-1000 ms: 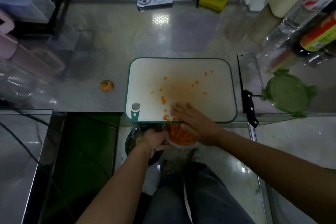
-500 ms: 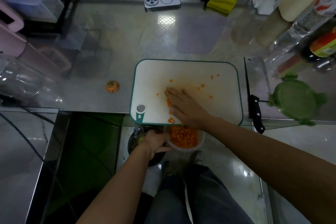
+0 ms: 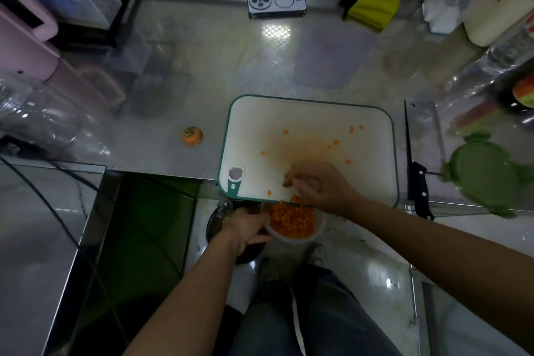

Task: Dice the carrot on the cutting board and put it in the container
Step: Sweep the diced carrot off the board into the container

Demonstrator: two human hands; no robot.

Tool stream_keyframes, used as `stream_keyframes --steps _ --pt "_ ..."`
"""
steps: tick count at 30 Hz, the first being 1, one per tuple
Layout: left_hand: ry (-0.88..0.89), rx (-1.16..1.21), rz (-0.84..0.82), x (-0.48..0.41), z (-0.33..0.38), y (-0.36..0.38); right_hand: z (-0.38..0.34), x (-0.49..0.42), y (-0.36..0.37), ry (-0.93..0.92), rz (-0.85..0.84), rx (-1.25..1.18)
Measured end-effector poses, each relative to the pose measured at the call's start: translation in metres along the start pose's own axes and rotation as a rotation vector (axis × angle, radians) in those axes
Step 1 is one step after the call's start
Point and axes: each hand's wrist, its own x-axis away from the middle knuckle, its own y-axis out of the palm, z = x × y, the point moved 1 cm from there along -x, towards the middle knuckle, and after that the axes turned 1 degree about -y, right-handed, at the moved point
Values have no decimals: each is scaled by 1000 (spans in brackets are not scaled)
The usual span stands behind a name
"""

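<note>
A white cutting board [image 3: 312,113] with a green rim lies on the steel counter, several loose carrot dice [image 3: 335,142] scattered on it. My left hand [image 3: 247,227] grips a clear container [image 3: 316,233] just below the board's near edge; it holds a heap of diced carrot [image 3: 291,220]. My right hand [image 3: 320,188] rests on the board's near edge, fingers bent and blurred, pressing dice toward the container. A cut-off carrot top [image 3: 192,136] sits on the counter left of the board.
A black-handled knife [image 3: 417,182] lies right of the board, a green lid [image 3: 485,172] beyond it. A phone [image 3: 276,4] and yellow cloth [image 3: 372,7] are at the back. Bottles crowd the right side, plastic boxes the left. A dark bowl [image 3: 215,225] sits below the counter.
My right hand swept from the middle of the board back to its near edge, dragging dice toward the container. My left hand kept hold of the container.
</note>
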Motion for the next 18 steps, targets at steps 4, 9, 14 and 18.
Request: stream_keyframes --steps 4,9,14,18 --pt "1 4 -7 0 1 -2 13 -41 14 37 -35 86" --pt "13 -8 2 -3 2 -6 13 -35 33 -30 -277 72" --pt "15 -36 8 -4 3 -6 3 19 26 -57 -256 -34" --pt "-17 -66 34 -8 3 -3 -6 40 13 -19 -142 -68"
